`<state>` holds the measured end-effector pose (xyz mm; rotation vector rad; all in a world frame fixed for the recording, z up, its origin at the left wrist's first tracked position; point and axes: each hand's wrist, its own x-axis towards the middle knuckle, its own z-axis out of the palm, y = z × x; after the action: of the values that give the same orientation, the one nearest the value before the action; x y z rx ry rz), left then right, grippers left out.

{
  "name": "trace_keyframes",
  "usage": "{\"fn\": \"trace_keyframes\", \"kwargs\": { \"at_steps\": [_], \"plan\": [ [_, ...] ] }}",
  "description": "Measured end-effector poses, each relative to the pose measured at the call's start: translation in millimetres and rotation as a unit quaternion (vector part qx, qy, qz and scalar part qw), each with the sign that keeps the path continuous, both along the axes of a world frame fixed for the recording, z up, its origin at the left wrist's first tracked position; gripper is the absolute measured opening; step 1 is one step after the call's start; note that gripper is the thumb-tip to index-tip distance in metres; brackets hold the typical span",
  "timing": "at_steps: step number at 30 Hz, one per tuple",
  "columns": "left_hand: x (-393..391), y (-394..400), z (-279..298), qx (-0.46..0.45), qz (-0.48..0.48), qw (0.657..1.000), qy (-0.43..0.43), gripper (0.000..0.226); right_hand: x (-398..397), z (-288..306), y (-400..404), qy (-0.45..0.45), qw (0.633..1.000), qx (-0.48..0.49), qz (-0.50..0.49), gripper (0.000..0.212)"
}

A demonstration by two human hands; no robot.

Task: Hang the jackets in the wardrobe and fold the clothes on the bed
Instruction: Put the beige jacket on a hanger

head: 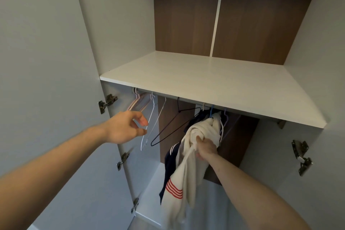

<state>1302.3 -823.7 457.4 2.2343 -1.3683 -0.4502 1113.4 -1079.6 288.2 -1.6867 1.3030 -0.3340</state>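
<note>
1. Wardrobe [214,80]: both doors open, white shelf across, rail just under the shelf's front edge; open, presumably, to give both arms reach to the rail.
2. Jacket [188,164]: cream, red stripes on one hanging part, dark blue trim. Bunched and raised toward the right part of the rail, lower half dangling clear. Not yet on a hanger; held high, probably to keep it ready for one.
3. Right hand [206,148]: fingers curled tight round a gathered fold of the jacket, near the upper end. Grip by the bunch rather than by the collar, likely only to carry the weight one-handed.
4. Left hand [127,127]: extended toward the left end of the rail, thumb and fingers parted and loosely curved, fingertips just at the white hanger, holding nothing. Contact with the wire cannot be told.
5. White hanger [149,125]: thin wire, hooked on the rail, tilted; nearest free hanger to the left hand, hence the probable pick.
6. Second white hanger [160,115]: just beside the first, bare.
7. Black hanger [173,127]: wire, bare, mid-rail, swung aslant.
8. Pink hangers [139,102]: stacked at the rail's far left end, bare.
9. Dark garments [201,115]: already hung at the right part of the rail, behind the jacket.
</note>
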Motion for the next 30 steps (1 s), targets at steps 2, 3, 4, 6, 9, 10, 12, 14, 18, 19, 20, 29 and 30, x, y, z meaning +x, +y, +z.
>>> {"fn": "trace_keyframes", "kwargs": {
  "at_steps": [2, 3, 4, 6, 9, 10, 12, 14, 18, 19, 20, 29, 30],
  "plan": [
    [-0.8, -1.0, -3.1, 0.003, -0.001, 1.000, 0.008, 0.013, -17.0, -7.9, -6.3, 0.065, 0.988, -0.143, -0.007, 0.051],
    [-1.0, -1.0, -4.3, 0.004, -0.001, 1.000, 0.010, 0.013, -26.0, -10.6, -11.3, 0.047, 0.981, -0.180, -0.051, 0.047],
    [-0.8, -0.6, -5.1, 0.005, 0.000, 1.000, 0.010, 0.013, -34.1, -12.7, -17.9, 0.010, 0.975, -0.196, -0.105, 0.040],
    [-0.9, 0.1, -5.0, 0.006, 0.003, 1.000, 0.010, 0.012, -45.8, -13.0, -37.3, -0.076, 0.962, -0.158, -0.210, 0.027],
    [-2.0, 0.4, -3.3, 0.010, 0.005, 1.000, 0.009, 0.012, -45.2, -3.5, -65.5, -0.121, 0.957, -0.032, -0.263, 0.031],
    [-2.7, 0.3, -2.9, 0.009, 0.006, 1.000, 0.010, 0.012, -42.0, -0.3, -72.5, -0.104, 0.964, -0.006, -0.246, 0.034],
    [-4.1, 0.2, -3.0, 0.008, 0.010, 1.000, 0.016, 0.013, -33.0, 3.6, -86.3, -0.057, 0.978, 0.012, -0.202, 0.037],
    [-4.7, -0.3, -4.3, 0.010, 0.017, 0.999, 0.026, 0.013, -25.4, 6.9, -95.6, -0.021, 0.985, 0.021, -0.172, 0.038],
    [-6.2, 2.7, -9.5, 0.011, 0.022, 0.999, 0.040, 0.012, -20.2, 1.8, -110.3, 0.023, 0.990, 0.036, -0.132, 0.033],
    [-6.1, 4.9, -11.0, 0.011, 0.025, 0.999, 0.043, 0.012, -20.1, -3.6, -113.8, 0.016, 0.990, 0.037, -0.132, 0.030],
    [-6.2, 6.9, -12.7, 0.013, 0.030, 0.999, 0.043, 0.013, -20.5, -7.9, -116.0, -0.006, 0.989, 0.044, -0.141, 0.028],
    [-2.6, 14.9, -30.8, 0.015, 0.052, 0.998, 0.044, 0.009, -32.5, -19.2, -113.1, 0.000, 0.989, -0.060, -0.136, 0.037],
    [-2.8, 14.7, -31.6, 0.014, 0.053, 0.998, 0.041, 0.009, -37.1, -22.4, -109.8, -0.021, 0.985, -0.073, -0.155, 0.035]
  ]
}}
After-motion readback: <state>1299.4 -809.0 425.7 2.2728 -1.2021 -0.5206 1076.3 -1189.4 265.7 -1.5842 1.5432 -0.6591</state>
